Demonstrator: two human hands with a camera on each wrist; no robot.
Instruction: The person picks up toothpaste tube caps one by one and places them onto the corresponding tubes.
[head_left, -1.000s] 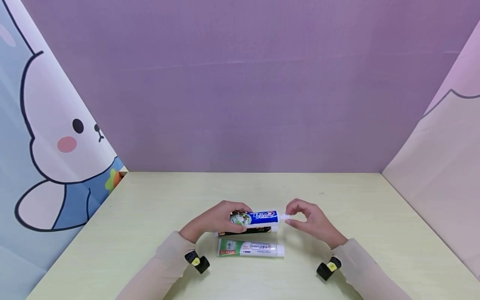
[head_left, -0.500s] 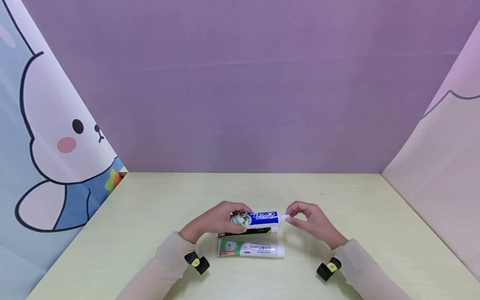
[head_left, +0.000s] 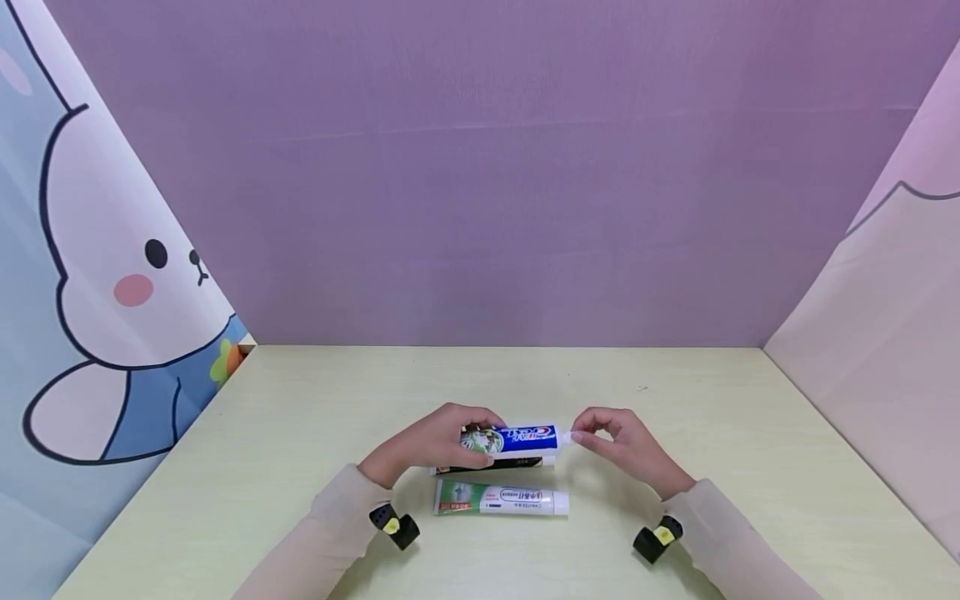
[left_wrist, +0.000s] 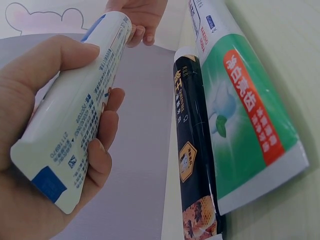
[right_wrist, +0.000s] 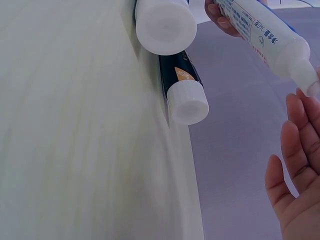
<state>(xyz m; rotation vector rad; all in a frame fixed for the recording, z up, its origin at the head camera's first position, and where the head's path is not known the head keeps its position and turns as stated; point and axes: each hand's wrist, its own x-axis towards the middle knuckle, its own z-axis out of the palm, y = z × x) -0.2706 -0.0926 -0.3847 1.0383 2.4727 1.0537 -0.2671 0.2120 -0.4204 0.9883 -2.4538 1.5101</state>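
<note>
My left hand (head_left: 435, 437) grips a blue and white toothpaste tube (head_left: 528, 439) around its body, thumb on the near side. The tube lies level above the table, its narrow white cap (right_wrist: 302, 74) pointing right. At that end, my right hand (head_left: 628, 442) pinches the cap between thumb and fingertips; in the right wrist view the other fingers (right_wrist: 290, 150) spread loosely. Below the held tube, a black toothpaste tube (left_wrist: 194, 135) rests on the table, partly hidden in the head view. Nearer me lies a green and white toothpaste tube (head_left: 502, 498), its white cap to the right.
The pale wooden table (head_left: 337, 383) runs back to a purple wall panel (head_left: 480, 208). A cartoon-printed cloth (head_left: 135, 242) hangs at the left, and a pale pink one (head_left: 885, 333) at the right. A small black camera sits on each wrist.
My right thumb and fingers have drawn closer together on the cap, and that hand has dipped slightly. My left hand and the two tubes on the table stay in place.
</note>
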